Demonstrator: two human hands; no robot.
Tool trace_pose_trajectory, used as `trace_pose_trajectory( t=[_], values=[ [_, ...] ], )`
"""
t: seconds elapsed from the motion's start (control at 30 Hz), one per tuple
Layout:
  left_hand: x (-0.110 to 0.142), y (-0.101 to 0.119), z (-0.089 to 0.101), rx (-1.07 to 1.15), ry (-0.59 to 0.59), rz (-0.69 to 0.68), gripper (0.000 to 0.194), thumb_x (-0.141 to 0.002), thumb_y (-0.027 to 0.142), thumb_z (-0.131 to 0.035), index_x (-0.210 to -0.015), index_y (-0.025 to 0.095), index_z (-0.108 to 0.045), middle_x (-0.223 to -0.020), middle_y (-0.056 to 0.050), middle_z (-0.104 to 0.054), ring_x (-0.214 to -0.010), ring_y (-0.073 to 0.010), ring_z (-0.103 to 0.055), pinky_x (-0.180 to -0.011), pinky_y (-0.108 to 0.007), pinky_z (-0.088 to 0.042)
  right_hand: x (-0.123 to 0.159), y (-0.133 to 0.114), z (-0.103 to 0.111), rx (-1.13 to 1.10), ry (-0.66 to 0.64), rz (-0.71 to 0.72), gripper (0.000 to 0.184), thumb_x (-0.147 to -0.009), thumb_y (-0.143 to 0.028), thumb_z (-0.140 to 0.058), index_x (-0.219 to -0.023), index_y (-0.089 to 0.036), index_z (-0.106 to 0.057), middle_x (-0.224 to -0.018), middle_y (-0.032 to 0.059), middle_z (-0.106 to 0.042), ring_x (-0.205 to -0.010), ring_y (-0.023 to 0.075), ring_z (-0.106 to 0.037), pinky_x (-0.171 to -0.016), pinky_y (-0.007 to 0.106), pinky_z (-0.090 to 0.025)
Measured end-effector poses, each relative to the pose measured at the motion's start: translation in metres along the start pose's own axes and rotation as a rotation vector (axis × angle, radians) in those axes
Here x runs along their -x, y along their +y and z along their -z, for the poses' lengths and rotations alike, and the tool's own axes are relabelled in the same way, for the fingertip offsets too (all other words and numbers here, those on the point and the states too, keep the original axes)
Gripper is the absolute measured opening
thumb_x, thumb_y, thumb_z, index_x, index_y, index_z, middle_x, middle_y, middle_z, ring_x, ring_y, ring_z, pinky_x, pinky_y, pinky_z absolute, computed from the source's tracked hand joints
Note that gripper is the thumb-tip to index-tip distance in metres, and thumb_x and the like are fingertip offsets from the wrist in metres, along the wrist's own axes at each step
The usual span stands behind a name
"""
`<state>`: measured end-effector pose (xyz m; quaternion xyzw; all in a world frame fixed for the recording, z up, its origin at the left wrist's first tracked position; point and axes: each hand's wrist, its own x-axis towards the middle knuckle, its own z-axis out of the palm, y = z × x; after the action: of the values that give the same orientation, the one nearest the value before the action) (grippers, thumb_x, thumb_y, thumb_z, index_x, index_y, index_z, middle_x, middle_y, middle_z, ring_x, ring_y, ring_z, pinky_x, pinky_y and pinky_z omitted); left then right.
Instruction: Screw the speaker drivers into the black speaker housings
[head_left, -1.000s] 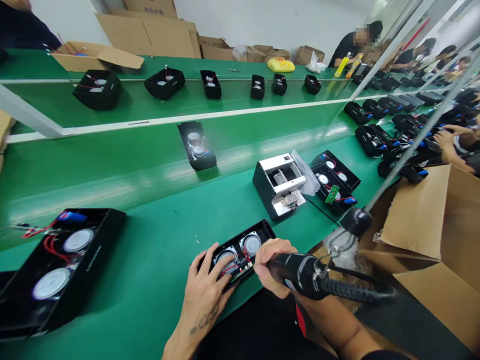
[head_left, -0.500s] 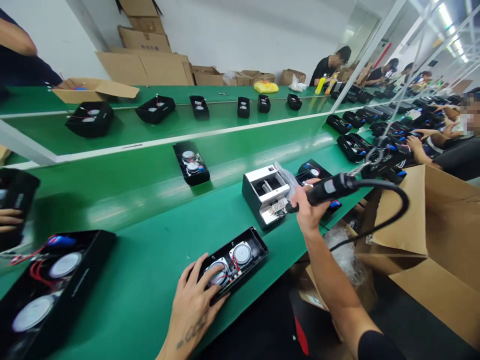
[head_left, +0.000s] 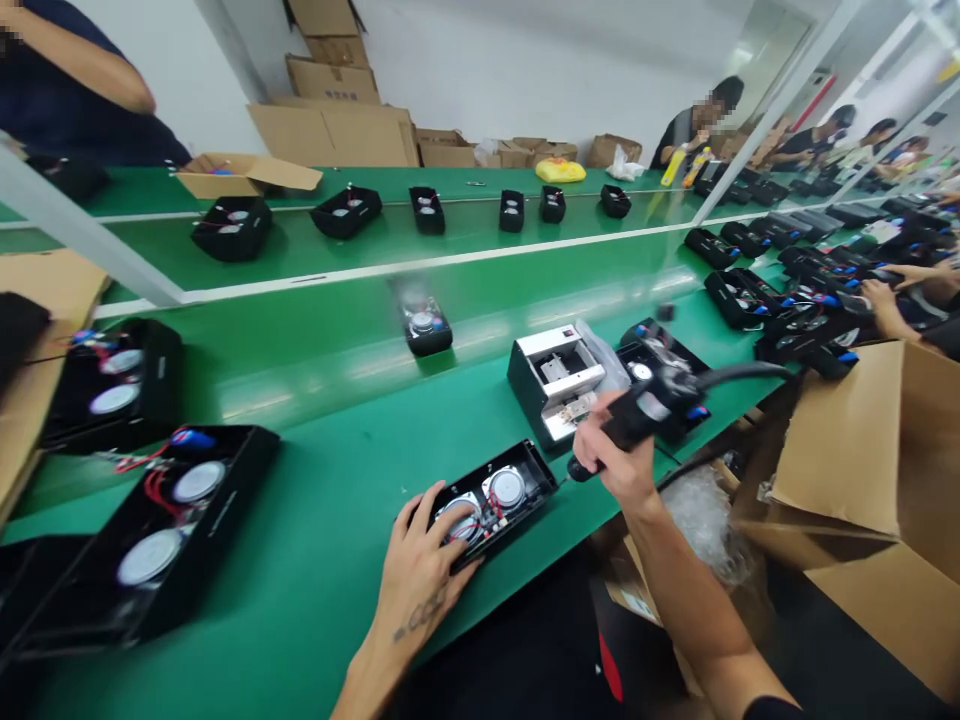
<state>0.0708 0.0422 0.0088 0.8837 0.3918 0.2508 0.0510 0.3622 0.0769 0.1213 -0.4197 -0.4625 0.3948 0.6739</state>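
Observation:
My left hand (head_left: 424,570) grips the left end of an open black speaker box (head_left: 501,508), fingers over the rim and thumb along the near side. Inside the box sit two round speakers with red wires and a small circuit board. An electric screwdriver (head_left: 636,412) with a black cable is held in my closed right hand (head_left: 619,462). Its bit points left, close to the right end of the box; whether it touches cannot be told. Just behind stands a black and silver screw feeder (head_left: 556,388), partly covered at its right by a plastic bag.
More open speaker boxes (head_left: 172,530) stand at the left; another box (head_left: 425,322) is on the green belt. Behind the screwdriver lies a further box (head_left: 649,350). A cardboard carton (head_left: 840,450) is at the right. Co-workers sit along the far line.
My right hand has brought the screwdriver from the screw feeder's front down to the right end of the speaker box. The view has turned left. My left hand keeps its grip.

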Motion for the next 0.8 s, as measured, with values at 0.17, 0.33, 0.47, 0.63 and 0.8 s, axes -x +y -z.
trace_pose_trajectory(
  t=[0.17, 0.33, 0.47, 0.63, 0.8],
  values=[
    [-0.007, 0.01, 0.002, 0.011, -0.017, 0.05, 0.008, -0.085, 0.031, -0.088, -0.085, 0.027, -0.081, -0.129, -0.002, -0.08, -0.147, -0.0404, -0.057, -0.12, -0.061, -0.045, 0.052, 0.003, -0.048, -0.243, -0.24, 0.094, 0.025, -0.105, -0.03, -0.069, -0.12, -0.033, -0.049, -0.062, -0.0137, -0.051, -0.039, 0.0094, -0.044, -0.043, 0.023, -0.04],
    [-0.005, 0.013, 0.003, 0.017, -0.016, 0.05, 0.017, -0.084, 0.029, -0.089, -0.1, 0.029, -0.084, -0.132, -0.004, -0.079, -0.149, -0.0415, -0.056, -0.121, -0.061, -0.046, 0.065, 0.019, -0.083, -0.175, -0.345, 0.128, 0.026, -0.105, -0.027, -0.069, -0.122, -0.031, -0.05, -0.062, -0.0133, -0.051, -0.042, 0.0101, -0.045, -0.05, 0.027, -0.044],
    [-0.005, 0.014, 0.002, 0.021, -0.006, 0.066, 0.017, -0.082, 0.026, -0.089, -0.098, 0.027, -0.084, -0.13, -0.004, -0.079, -0.148, -0.0407, -0.056, -0.122, -0.059, -0.045, 0.064, 0.024, -0.093, -0.151, -0.36, 0.122, 0.022, -0.107, -0.028, -0.066, -0.121, -0.032, -0.05, -0.063, -0.0138, -0.049, -0.043, 0.0094, -0.045, -0.053, 0.026, -0.045],
    [-0.005, 0.014, -0.001, 0.03, 0.01, 0.07, 0.016, -0.084, 0.026, -0.085, -0.1, 0.026, -0.084, -0.129, -0.006, -0.079, -0.149, -0.0404, -0.055, -0.123, -0.058, -0.043, 0.07, 0.034, -0.092, -0.044, -0.364, 0.077, 0.023, -0.104, -0.035, -0.069, -0.117, -0.03, -0.05, -0.061, -0.0131, -0.05, -0.045, 0.0115, -0.049, -0.054, 0.028, -0.048],
    [0.0, 0.013, -0.008, 0.018, 0.014, 0.077, 0.025, -0.087, 0.023, -0.077, -0.11, 0.029, -0.083, -0.135, -0.005, -0.077, -0.152, -0.0379, -0.051, -0.125, -0.056, -0.039, 0.073, 0.034, -0.093, -0.014, -0.429, 0.063, 0.024, -0.098, -0.023, -0.069, -0.112, -0.031, -0.051, -0.063, -0.0118, -0.053, -0.047, 0.0135, -0.053, -0.056, 0.031, -0.051]
  ],
)
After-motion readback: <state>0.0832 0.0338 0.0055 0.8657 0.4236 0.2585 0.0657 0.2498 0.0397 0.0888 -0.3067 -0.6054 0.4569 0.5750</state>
